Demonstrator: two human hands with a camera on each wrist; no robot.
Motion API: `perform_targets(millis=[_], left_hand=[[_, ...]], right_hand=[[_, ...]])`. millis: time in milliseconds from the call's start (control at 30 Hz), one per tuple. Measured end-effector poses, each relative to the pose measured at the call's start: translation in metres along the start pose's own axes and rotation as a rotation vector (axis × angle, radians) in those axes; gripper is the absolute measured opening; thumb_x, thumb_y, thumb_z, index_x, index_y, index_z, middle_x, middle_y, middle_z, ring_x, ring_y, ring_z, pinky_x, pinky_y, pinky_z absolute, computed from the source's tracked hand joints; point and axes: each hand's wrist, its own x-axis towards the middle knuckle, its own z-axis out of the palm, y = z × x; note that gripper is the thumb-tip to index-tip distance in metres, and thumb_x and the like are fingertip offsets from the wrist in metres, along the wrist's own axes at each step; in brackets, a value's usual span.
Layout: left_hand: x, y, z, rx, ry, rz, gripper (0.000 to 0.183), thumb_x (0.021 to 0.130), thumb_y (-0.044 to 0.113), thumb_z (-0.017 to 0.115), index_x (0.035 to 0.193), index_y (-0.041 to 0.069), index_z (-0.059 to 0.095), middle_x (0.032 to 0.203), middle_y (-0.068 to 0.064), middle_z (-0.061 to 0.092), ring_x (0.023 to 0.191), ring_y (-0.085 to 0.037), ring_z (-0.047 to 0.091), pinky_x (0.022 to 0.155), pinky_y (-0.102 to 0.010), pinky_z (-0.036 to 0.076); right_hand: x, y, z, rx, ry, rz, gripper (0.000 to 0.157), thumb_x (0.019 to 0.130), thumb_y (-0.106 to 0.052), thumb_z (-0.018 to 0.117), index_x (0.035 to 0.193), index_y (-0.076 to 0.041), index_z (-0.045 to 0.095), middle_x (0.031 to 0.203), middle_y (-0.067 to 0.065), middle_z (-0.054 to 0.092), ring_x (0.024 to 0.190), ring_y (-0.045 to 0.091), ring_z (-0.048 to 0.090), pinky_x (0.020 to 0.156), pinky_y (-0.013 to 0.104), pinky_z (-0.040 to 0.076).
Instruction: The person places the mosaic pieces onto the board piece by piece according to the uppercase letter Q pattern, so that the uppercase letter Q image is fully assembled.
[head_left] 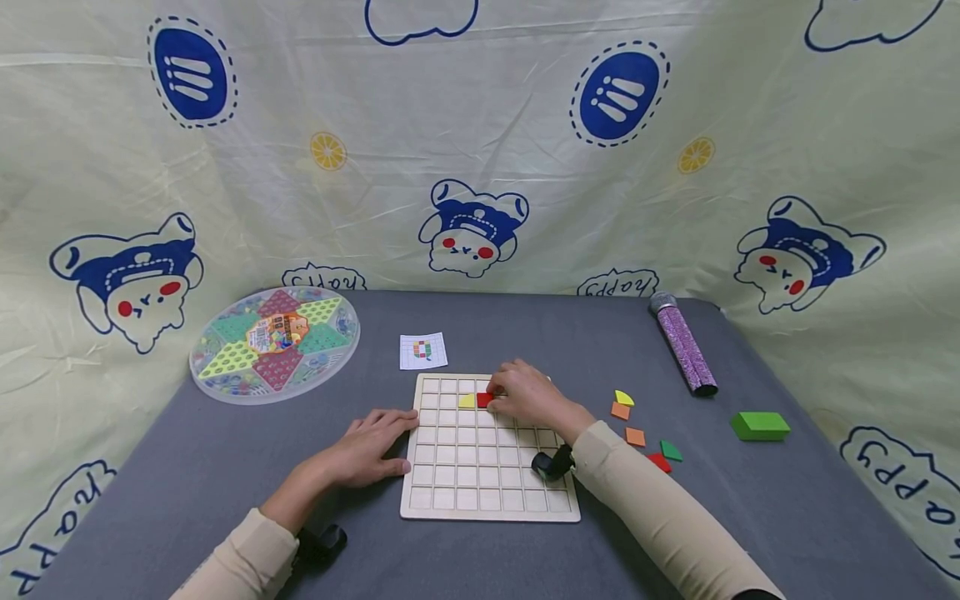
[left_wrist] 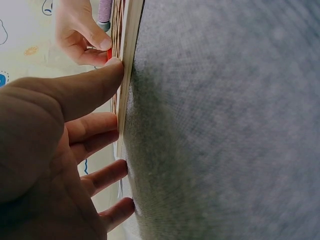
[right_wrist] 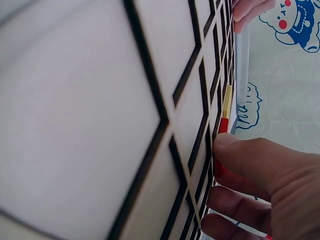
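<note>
A pale wooden grid board (head_left: 455,503) lies in front of me. Along its left edge rests my left hand (head_left: 370,447), thumb and fingers extended, with the thumb tip right at the rim in the left wrist view. My right hand (head_left: 531,393) reaches over the board's upper part and pinches a red tile (head_left: 483,401) between thumb (right_wrist: 245,150) and fingers, low on the grid. Directly left of the red tile sits a yellow piece (head_left: 467,401) in an upper-row cell. The right fingers partly hide the red tile.
Right of the board lie loose orange squares (head_left: 635,437), a yellow piece (head_left: 624,398), a green piece (head_left: 671,451) and a red piece (head_left: 660,462). Beyond are a green block (head_left: 761,426) and purple microphone (head_left: 686,348). A pattern card (head_left: 423,352) and round game board (head_left: 217,385) lie behind.
</note>
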Motion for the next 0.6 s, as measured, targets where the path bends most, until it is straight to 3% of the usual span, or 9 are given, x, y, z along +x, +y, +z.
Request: perform_targets(millis=[600], left_hand=[[0.0004, -0.0012, 0.0003, 0.002, -0.004, 0.002, 0.06, 0.089, 0.029, 0.064, 0.141, 0.007, 0.043, 0.148, -0.008, 0.038, 0.134, -0.032, 0.033, 0.099, -0.055, 0.028]], right_hand=[[0.0001, 0.0004, 0.0005, 0.011, 0.001, 0.001, 0.02, 0.081, -0.029, 0.074, 0.096, -0.016, 0.073, 0.096, -0.002, 0.064, 0.085, 0.014, 0.048, 0.071, 0.031, 0.042]])
